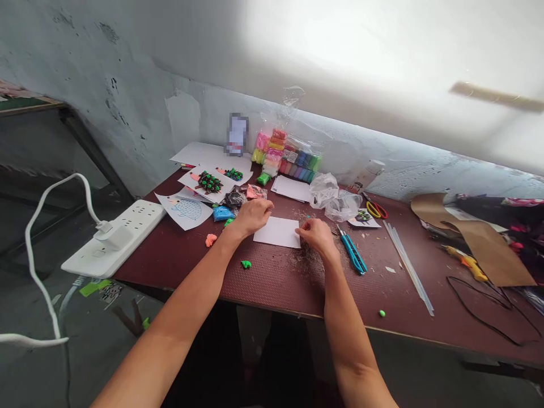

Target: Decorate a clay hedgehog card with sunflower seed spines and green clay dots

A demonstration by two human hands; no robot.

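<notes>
A blank white card [277, 233] lies flat on the brown table in front of me. My left hand [254, 216] is over its upper left corner with the fingers curled together; what they hold, if anything, is hidden. At the card's right edge, my right hand [317, 233] has thumb and forefinger pinched on the border. Lumps of orange clay [211, 240] and green clay [246, 264] sit left of the card. Beyond my left hand are opened packs of black clay [234, 198], blue clay [222, 213] and pink clay [256, 192].
Hedgehog pictures [187, 208] lie at left beside a white power strip [114, 238]. Bagged coloured clay [300, 164] stands by the wall. To the right are a teal utility knife [352, 253], scissors [375, 209], glue sticks [408, 266] and a yellow glue gun [467, 263] with its cord.
</notes>
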